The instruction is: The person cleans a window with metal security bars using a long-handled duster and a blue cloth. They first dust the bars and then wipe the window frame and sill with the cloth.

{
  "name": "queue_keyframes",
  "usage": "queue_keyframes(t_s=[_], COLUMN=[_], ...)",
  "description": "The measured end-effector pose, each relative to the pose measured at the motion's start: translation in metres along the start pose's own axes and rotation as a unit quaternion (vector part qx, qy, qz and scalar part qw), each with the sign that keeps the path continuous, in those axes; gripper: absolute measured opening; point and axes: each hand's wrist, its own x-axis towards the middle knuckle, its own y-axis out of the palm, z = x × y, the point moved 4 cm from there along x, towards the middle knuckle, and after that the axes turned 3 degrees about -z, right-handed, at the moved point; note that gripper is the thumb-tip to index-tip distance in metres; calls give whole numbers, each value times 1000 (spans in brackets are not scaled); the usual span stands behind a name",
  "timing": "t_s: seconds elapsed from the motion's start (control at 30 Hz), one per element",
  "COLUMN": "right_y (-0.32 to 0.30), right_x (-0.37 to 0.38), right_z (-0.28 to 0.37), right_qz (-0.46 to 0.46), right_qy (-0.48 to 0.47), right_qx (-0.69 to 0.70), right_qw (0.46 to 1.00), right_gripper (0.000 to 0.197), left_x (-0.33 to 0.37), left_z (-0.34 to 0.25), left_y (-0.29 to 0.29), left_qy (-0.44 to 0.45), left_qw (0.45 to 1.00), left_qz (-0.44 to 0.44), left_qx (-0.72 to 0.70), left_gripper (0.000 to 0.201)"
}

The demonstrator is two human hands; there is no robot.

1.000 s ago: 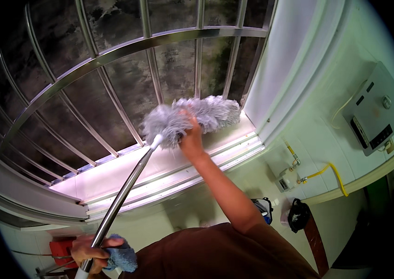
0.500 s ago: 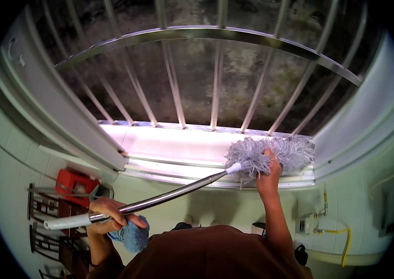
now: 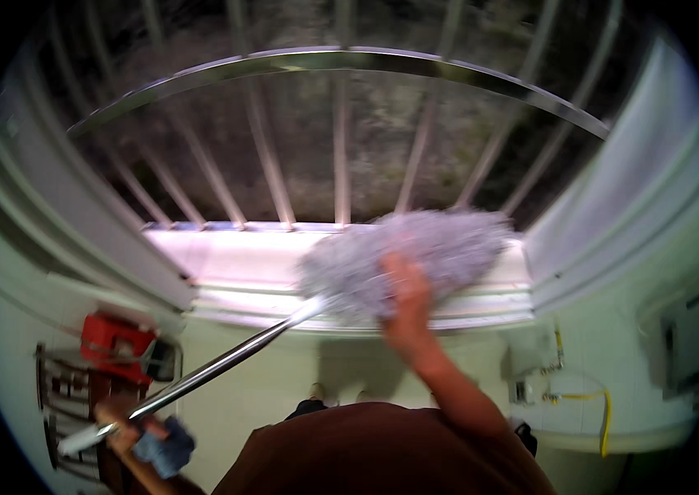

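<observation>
The duster [image 3: 341, 276] is held slantwise, presumably for support at 2 points: its handle [image 3: 221, 362] is encircled by the left hand [image 3: 122, 425], with a blue cloth [image 3: 166, 450]; its fluffy head [image 3: 469, 243], over the windowsill [image 3: 225, 256], is touched by the right hand [image 3: 407, 297], whose closure cannot be told through blur. Compared with 0.5 s earlier, the handle is tilted more steeply

Your right hand [image 3: 409, 299] and the fluffy grey duster [image 3: 456, 247] were blurred. The pole [image 3: 217, 365] partly hid your left hand [image 3: 124, 437], also blurred. The top edge cut off the metal bars [image 3: 341, 148]; the lower edge cropped your brown shirt [image 3: 382, 454].
</observation>
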Motion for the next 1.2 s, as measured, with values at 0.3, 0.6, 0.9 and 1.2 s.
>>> queue_keyframes(t_s=[0.3, 0.6, 0.9, 1.2], right_y=[39, -20, 36, 12], right_x=[21, 56, -20, 75], right_z=[-28, -10, -16, 32], right_qz=[4, -73, 74, 182], right_qy=[-7, -74, 29, -131], right_qx=[50, -52, -56, -179], right_qw=[999, 993, 995, 958], right_gripper=[19, 22, 22, 12], left_x=[45, 34, 32, 47], left_z=[18, 30, 1, -45], left_y=[70, 29, 19, 15], left_qy=[50, 66, -21, 97], left_qw=[989, 990, 993, 985], left_qz=[-51, -82, -72, -127], left_qx=[132, 97, 88, 62], left_gripper=[17, 19, 30, 28])
